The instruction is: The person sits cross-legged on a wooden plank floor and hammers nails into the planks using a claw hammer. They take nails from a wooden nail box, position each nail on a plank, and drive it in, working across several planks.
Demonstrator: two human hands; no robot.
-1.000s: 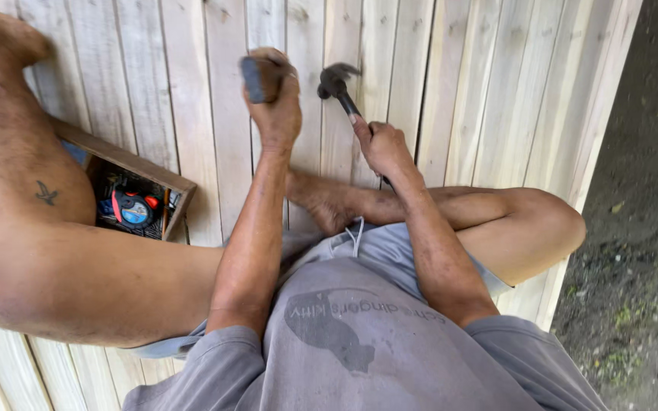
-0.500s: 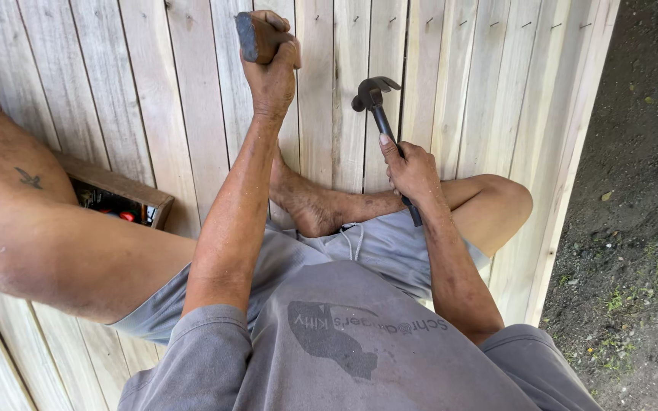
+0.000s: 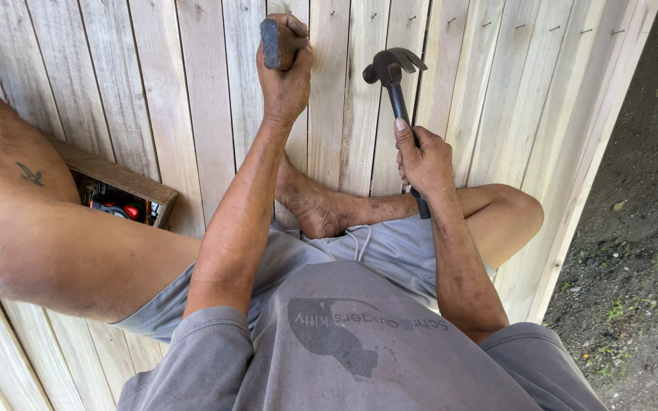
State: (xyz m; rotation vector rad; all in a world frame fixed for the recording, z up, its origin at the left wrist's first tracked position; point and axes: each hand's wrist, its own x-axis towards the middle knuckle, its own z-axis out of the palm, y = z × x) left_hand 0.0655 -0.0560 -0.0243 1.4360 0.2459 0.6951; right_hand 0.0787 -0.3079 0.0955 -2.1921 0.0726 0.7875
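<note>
Right hand, fingers clamped on claw hammer handle, head raised over pale plank panel; left hand, fingers closed round dark block, pressed to panel just left of hammer; wooden toolbox lower left.

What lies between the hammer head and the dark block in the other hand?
In the head view, only bare pale plank lies between the hammer head in the right hand and the dark block in the left hand.

Wooden box contents mostly hidden behind left knee; hammer handle end hidden in right hand.
</note>
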